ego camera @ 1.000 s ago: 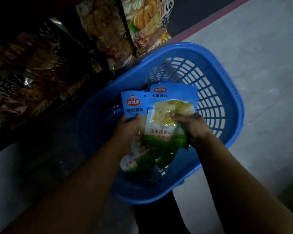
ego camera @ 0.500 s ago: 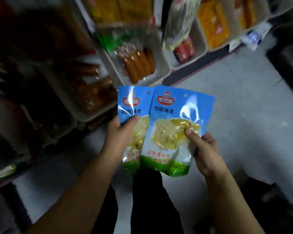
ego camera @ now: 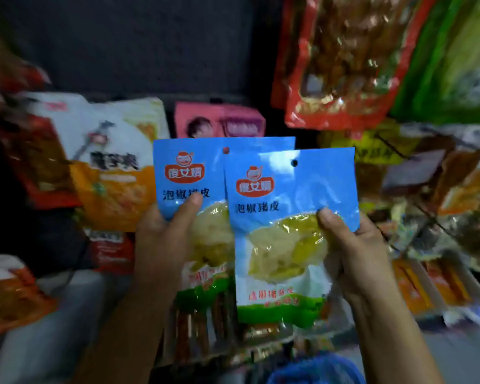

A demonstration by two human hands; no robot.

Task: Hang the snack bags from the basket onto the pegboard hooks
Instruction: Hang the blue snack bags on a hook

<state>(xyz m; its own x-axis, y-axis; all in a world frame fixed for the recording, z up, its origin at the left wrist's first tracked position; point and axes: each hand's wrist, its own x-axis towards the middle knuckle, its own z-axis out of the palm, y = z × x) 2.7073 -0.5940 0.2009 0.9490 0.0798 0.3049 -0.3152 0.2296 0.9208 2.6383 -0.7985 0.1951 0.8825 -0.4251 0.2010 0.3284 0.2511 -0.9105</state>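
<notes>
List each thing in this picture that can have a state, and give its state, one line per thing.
left bag: held upright, unhung, hang hole free
right bag: held upright, overlapping the left bag, unhung
left hand: gripping the left bag
right hand: gripping the right bag
blue basket: low, below the bags

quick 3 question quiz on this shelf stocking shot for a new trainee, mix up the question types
1. True or false: the left hand grips one blue snack bag and the right hand grips another.
2. Which bag overlaps in front? A) the left hand's B) the right hand's
3. What near each bag's top edge lets it go on a hook?

Key: 1 true. 2 B. 3 a small round hang hole.
</notes>
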